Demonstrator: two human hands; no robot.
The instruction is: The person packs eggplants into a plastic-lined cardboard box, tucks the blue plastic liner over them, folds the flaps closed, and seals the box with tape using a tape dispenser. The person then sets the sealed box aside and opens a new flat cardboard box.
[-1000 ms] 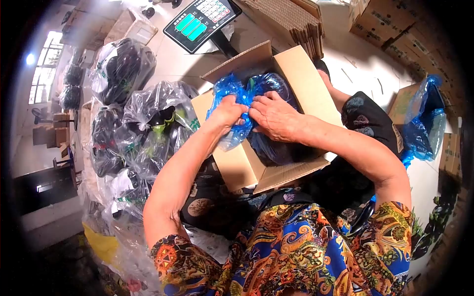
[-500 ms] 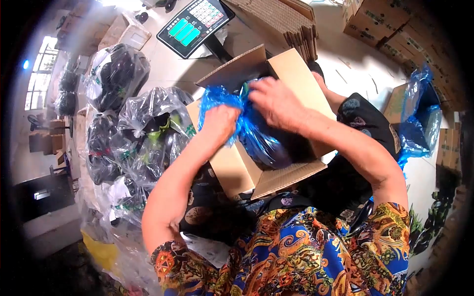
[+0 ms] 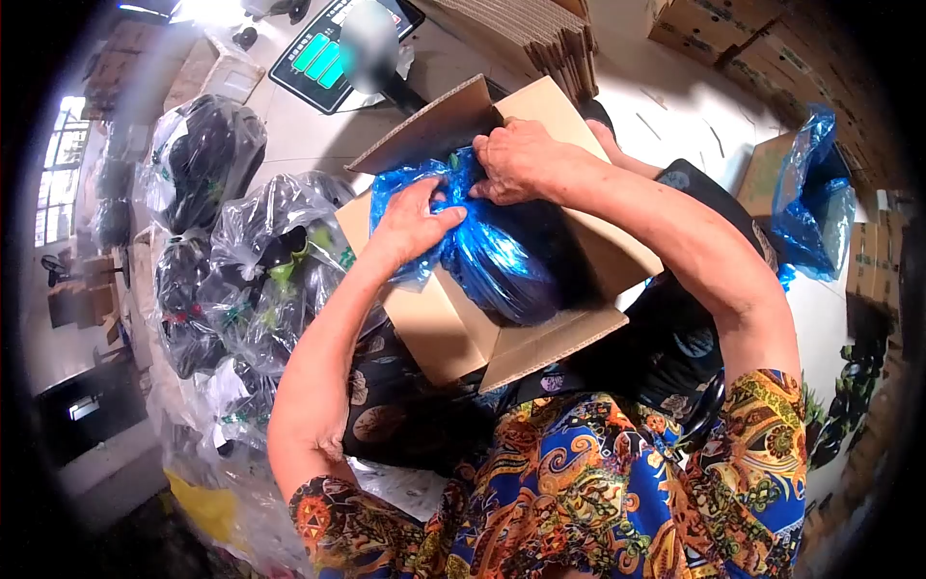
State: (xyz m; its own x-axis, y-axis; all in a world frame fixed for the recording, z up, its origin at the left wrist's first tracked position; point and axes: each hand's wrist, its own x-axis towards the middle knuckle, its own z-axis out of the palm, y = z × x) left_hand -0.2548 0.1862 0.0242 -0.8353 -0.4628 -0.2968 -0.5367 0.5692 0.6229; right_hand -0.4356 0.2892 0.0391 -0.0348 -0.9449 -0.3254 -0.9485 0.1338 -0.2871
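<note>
An open cardboard box (image 3: 446, 333) is tilted between my legs, with its flaps spread. Inside it lies a blue plastic bag (image 3: 487, 256), gathered near its top around dark, rounded contents, perhaps eggplants. My left hand (image 3: 413, 230) rests on the bag's left side, thumb and fingers apart. Closed fingers of my right hand (image 3: 516, 164) pinch the bunched plastic at the upper middle of the box. A small green tip shows between the hands. The bottom of the box is hidden by the bag.
Clear bags of eggplants (image 3: 280, 261) are piled at left. A scale display (image 3: 318, 63) stands beyond the box, near stacked flat cardboard (image 3: 521, 34). At right is another box lined with blue plastic (image 3: 815, 207). Closed cartons (image 3: 714, 29) are stacked at far right.
My left hand has loosened from a fist to spread fingers on the bag. My right hand has closed on the bunched plastic. The whole view has shifted slightly.
</note>
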